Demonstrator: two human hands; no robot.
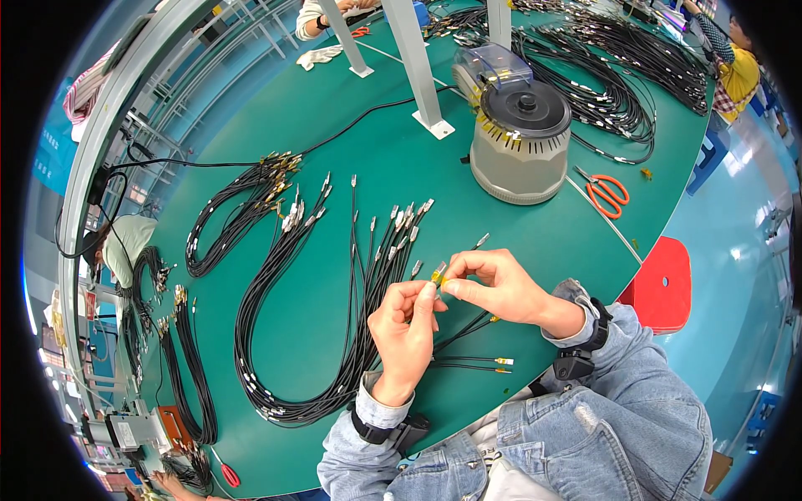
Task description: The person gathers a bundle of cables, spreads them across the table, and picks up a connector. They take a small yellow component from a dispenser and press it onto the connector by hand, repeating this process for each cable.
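My left hand (401, 327) pinches a connector end of a black cable, mostly hidden by the fingers. Against it, my right hand (505, 288) presses a small piece of yellow tape (439, 272) between thumb and forefinger. Just left of my hands lies a bundle of black cables (251, 321), bent in a U with its pale-tipped ends pointing away from me. Several cables with yellow-wrapped ends (499, 361) rest by my right forearm. Beyond my hands stands a round grey tape dispenser (520, 159) with yellow strips along its rim.
Orange-handled scissors (607, 194) lie right of the dispenser. More cable bundles sit at the left (225, 219) and far right (618, 117). Grey metal posts (418, 71) rise from the green table (334, 108). A red stool (662, 288) stands at the right edge. Other people work around the table.
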